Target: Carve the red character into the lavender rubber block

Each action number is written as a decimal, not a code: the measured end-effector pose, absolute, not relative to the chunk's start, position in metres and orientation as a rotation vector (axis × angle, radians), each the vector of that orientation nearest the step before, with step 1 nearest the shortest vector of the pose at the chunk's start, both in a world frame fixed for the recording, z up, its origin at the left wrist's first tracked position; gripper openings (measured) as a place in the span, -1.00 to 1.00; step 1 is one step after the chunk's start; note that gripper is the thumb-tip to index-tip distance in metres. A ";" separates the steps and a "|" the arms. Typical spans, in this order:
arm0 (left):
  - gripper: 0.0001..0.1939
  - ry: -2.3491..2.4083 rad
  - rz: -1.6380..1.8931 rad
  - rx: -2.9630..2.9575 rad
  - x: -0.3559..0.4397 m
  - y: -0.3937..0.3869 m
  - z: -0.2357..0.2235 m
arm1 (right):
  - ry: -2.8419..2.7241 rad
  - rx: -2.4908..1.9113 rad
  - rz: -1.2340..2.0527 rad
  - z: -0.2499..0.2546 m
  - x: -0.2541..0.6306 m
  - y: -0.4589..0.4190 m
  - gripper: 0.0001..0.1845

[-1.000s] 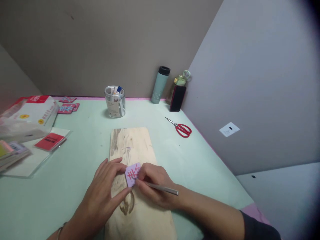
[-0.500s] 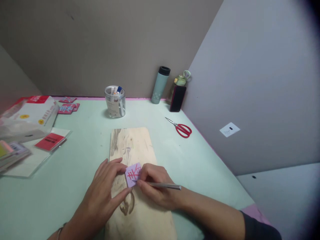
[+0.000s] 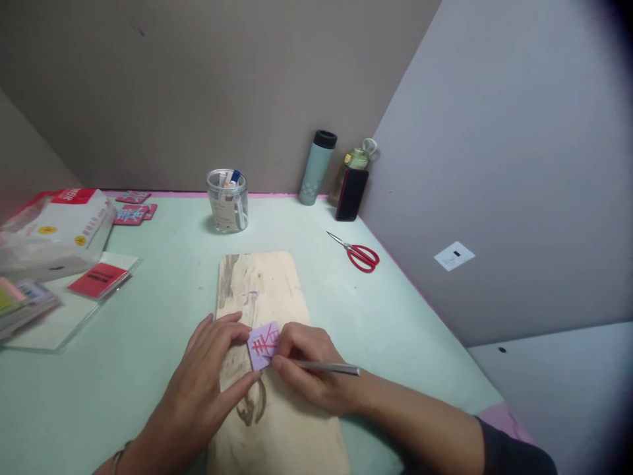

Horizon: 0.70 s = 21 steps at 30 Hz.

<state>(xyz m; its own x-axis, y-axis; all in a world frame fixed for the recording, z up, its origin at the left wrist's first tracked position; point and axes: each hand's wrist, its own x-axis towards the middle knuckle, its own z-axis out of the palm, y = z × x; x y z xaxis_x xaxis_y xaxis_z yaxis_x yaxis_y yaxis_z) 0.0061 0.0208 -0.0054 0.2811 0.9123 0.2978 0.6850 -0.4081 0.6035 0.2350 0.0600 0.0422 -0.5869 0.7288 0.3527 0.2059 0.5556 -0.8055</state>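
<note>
Head view: left hand (image 3: 208, 382) pins a purple tile (image 3: 263, 344); right hand (image 3: 309, 373) grips a metal tool (image 3: 324, 367), tip hidden by fingers.

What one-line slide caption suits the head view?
Left hand steadies a small purple square on a wooden board while the right hand works it with a thin metal tool.
</note>
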 end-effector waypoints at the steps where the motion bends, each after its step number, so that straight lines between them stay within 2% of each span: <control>1: -0.64 1.444 0.879 2.198 0.006 0.021 -0.006 | -2.089 -0.750 0.960 0.042 0.235 0.060 -0.80; 7: -0.63 1.438 0.886 2.201 0.006 0.021 -0.007 | -2.166 -0.723 0.885 0.043 0.234 0.059 -0.81; 16: -0.65 1.464 0.882 2.211 0.006 0.020 -0.004 | -2.255 -0.501 0.607 0.039 0.231 0.062 -0.83; 21: -0.62 1.457 0.893 2.226 0.005 0.021 -0.007 | -2.242 -0.488 0.603 0.038 0.231 0.061 -0.81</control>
<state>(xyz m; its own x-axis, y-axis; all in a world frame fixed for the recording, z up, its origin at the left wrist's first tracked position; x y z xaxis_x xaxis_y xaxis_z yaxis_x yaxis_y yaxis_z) 0.0049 0.0207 -0.0067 0.2788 0.9054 0.3200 0.6961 -0.4201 0.5822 0.2313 0.0614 0.0379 -0.6454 0.5112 0.5676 0.1575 0.8162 -0.5559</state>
